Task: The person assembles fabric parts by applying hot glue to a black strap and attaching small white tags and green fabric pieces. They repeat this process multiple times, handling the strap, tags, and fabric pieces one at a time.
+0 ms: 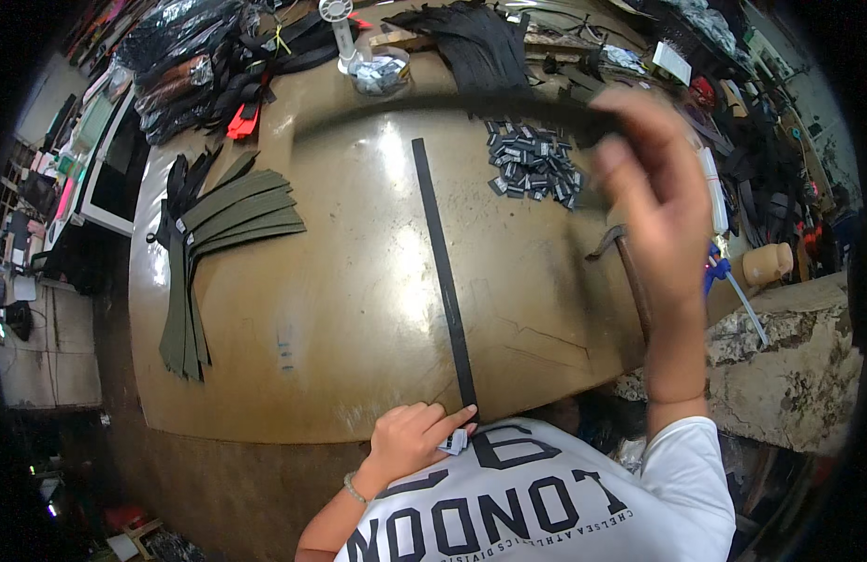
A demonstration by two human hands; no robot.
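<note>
Left hand (410,436): fingertips pressed on the near end of a flat black strap (443,272), a small white tag beneath.
Right hand (653,187): raised, closed around a blurred black strap (433,101).
Strap: lies straight, near to far, on the smooth brown worktable (340,309).
Room: bare tabletop both sides; olive straps (222,234) left, metal clips (534,161) far right.

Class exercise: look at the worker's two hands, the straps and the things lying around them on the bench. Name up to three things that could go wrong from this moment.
1. The right hand swings a blurred black strap above the clips; it could scatter them.
2. The left hand pins only the near end of the flat strap, so the far end may shift.
3. The hammer lies near the bench edge under the right arm and could be knocked off.
</note>
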